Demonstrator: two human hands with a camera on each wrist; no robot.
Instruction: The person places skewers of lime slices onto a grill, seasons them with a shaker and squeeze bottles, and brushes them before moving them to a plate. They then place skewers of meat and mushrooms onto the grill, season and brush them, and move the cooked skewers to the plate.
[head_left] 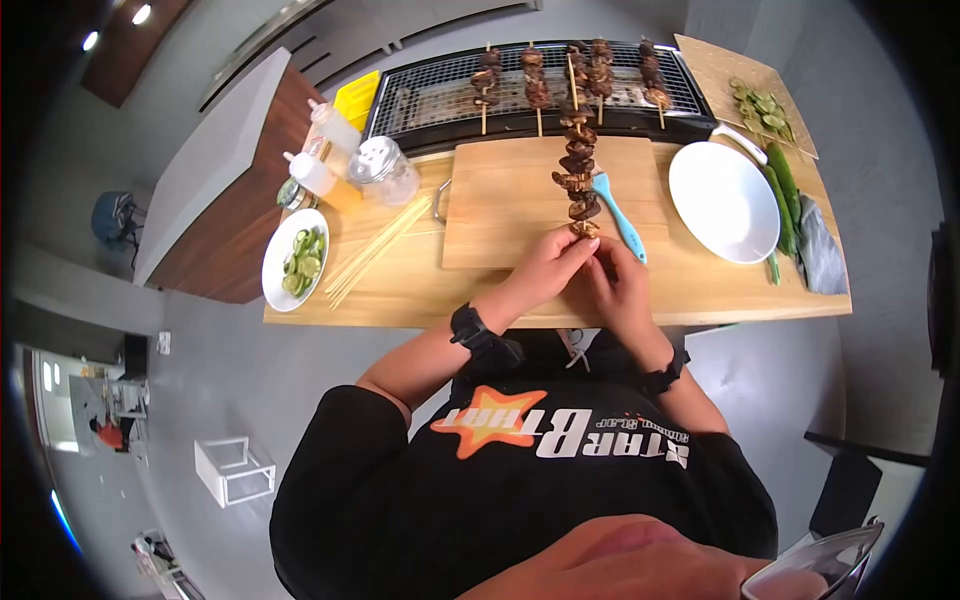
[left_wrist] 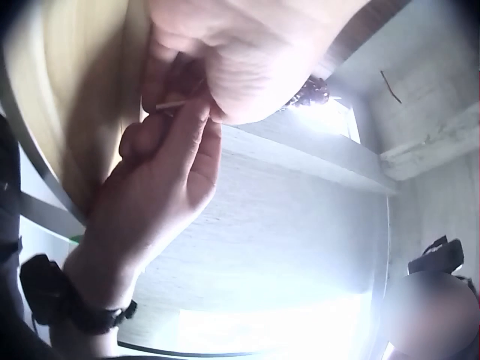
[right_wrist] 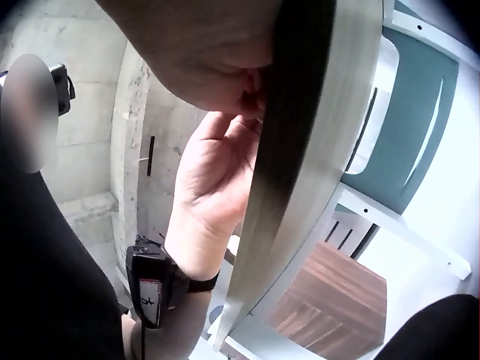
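A skewer of dark browned slices [head_left: 578, 160] points away from the body above the cutting board [head_left: 500, 205]. At its near end the left hand [head_left: 545, 272] pinches the lowest piece between thumb and fingers. Close against it, the right hand [head_left: 622, 290] has its curled fingertips at the stick's lower end. In the left wrist view the left hand [left_wrist: 259, 56] covers much of the skewer, a bit of stick [left_wrist: 171, 105] shows, and the right hand [left_wrist: 154, 199] meets it. The right wrist view shows the right hand [right_wrist: 206, 49] above the left hand [right_wrist: 214, 176]; the skewer is hidden there.
A blue brush [head_left: 620, 220] lies right of the skewer. Several skewers rest on the grill [head_left: 420, 105] behind. Bare sticks [head_left: 375, 250], a plate of green slices [head_left: 275, 262], bottles and a jar [head_left: 385, 175] stand left; a white bowl [head_left: 712, 205] and cucumbers [head_left: 785, 195] are right.
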